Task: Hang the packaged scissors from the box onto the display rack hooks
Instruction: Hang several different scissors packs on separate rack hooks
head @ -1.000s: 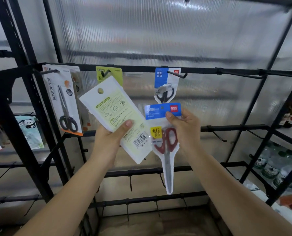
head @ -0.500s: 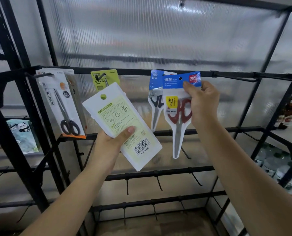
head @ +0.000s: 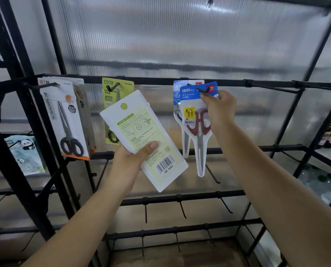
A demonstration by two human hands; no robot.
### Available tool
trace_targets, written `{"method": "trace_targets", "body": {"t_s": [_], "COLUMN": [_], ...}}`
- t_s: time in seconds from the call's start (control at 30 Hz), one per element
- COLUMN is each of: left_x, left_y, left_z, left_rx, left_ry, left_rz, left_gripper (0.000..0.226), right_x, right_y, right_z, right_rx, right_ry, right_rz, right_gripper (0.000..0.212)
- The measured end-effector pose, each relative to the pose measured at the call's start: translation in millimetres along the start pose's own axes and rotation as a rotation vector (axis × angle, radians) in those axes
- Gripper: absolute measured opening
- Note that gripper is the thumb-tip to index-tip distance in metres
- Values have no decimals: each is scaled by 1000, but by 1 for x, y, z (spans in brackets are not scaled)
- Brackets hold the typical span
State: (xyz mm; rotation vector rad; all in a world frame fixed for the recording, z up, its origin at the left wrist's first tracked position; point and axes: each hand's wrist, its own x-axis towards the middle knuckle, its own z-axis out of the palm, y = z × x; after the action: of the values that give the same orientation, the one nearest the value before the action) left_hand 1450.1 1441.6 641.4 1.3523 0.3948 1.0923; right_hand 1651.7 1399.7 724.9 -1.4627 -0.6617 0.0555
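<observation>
Ribbed translucent panels back a black display rack (head: 160, 80), its top bar already carrying a long black-handled scissors pack (head: 64, 120) on the left and a yellow-green pack (head: 116, 87) in the middle.

With my right hand (head: 219, 110) I pinch the blue header of the red-handled scissors pack (head: 197, 120), thumb and fingers (head: 206, 98) closed on the card just below its hang hole. The hook (head: 202, 90) shows through that hole, in front of another blue pack (head: 177, 93) hanging there. To finish this well, I judge I should push the card level along the hook toward the bar (no twisting, or the hole may tear), then let go only once the weight sits on the wire.

My left hand (head: 133, 157) grips a white-backed scissors pack (head: 143, 139), fingers wrapped behind it and thumb pressed on its printed face, held tilted in front of the rack, clear of any hook and waiting its turn. Lower hooks stand free below.
</observation>
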Motion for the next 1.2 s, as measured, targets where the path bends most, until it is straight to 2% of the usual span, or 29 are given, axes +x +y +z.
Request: {"method": "trace_targets", "body": {"t_s": [0.17, 0.3, 0.47, 0.5, 0.53, 0.63, 0.73, 0.83, 0.93, 1.0, 1.07, 1.2], "left_x": [6, 8, 7, 7, 7, 5, 1, -1, -1, -2, -2, -3], "left_y": [4, 5, 1, 0, -2, -4, -7, -12, -13, -13, -10, -2], "left_z": [-2, -5, -14, -15, -17, -15, -11, -8, -4, -5, -8, -14], "left_rx": [13, 6, 32, 40, 37, -4, -23, 10, 51, 99, 153, 143], "left_ry": [12, 0, 12, 12, 11, -15, -37, 40, 129, 45, -80, -174], "left_rz": [-3, 19, 8, 6, 2, -24, -38, -32, -54, -9, 54, 122], "left_gripper": [44, 43, 48, 47, 45, 42, 41, 40, 53, 60, 53, 18], "right_x": [23, 29, 4, -5, -16, -50, -76, -89, -100, -106, -108, -110], "right_y": [2, 9, 30, 33, 35, 39, 39, 39, 43, 44, 43, 44], "right_z": [18, 23, 22, 21, 19, 16, 14, 10, 10, 12, 14, 15], "right_rx": [-62, -44, 129, 138, 121, 13, 46, 170, 135, 94, 118, 279], "right_ry": [-76, -128, -9, -30, -99, -445, -707, -764, -810, -836, -840, -777], "right_rz": [59, 132, 171, 180, 191, 200, 210, 194, 128, 125, 157, 210], "right_gripper": [15, 19, 34, 33, 29, 8, 16, 19, 16, 45, 70, 85]}}
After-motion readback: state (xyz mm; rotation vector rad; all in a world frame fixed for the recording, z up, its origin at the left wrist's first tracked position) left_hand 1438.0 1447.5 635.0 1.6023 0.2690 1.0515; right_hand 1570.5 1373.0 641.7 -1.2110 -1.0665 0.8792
